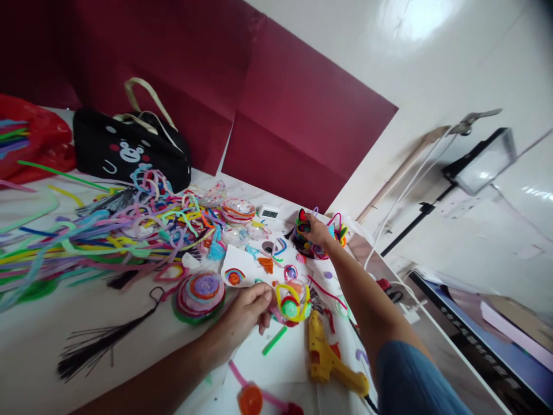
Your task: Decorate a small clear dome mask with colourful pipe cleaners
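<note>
My left hand is closed in a pinch on a pipe-cleaner ornament with yellow loops, a red ring and a green ball. Farther off, my right hand reaches to a cluster of colourful pipe-cleaner ornaments at the table's back right. Its fingers are small and partly hidden against a dark piece with red on it, so their grip is unclear. Below the held ornament lie a short green stick and a yellow glue gun. A coiled purple and pink disc sits left of my left hand.
Pipe cleaners pile up on the left, before a black bag and a red plastic bag. A black tassel lies at front left. A small digital clock stands at the back; a lamp stands right.
</note>
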Motion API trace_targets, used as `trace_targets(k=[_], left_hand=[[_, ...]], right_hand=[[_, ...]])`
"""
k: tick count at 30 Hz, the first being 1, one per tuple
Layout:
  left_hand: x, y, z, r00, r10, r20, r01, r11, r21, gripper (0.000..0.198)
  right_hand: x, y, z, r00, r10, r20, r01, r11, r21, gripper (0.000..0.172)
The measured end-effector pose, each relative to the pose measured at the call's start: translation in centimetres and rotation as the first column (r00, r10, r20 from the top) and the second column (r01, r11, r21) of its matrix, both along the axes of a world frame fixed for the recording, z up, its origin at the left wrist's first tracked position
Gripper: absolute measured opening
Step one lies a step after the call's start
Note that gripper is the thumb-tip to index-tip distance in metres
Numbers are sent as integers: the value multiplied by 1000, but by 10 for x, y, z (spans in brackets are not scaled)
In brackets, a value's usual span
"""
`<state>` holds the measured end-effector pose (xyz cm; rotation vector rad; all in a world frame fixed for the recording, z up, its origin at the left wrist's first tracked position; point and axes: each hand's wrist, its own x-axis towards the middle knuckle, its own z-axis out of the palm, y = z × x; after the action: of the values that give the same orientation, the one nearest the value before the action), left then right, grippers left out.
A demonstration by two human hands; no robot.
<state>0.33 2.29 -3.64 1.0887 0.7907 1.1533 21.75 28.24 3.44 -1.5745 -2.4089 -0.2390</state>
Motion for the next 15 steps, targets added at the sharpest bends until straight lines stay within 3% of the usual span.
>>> trace_targets(k=[15], left_hand=[[0, -1, 11, 1000, 5, 31, -3, 998, -68, 41]], right_hand=[[15, 0, -14, 959, 249, -133, -244, 968, 50, 66]])
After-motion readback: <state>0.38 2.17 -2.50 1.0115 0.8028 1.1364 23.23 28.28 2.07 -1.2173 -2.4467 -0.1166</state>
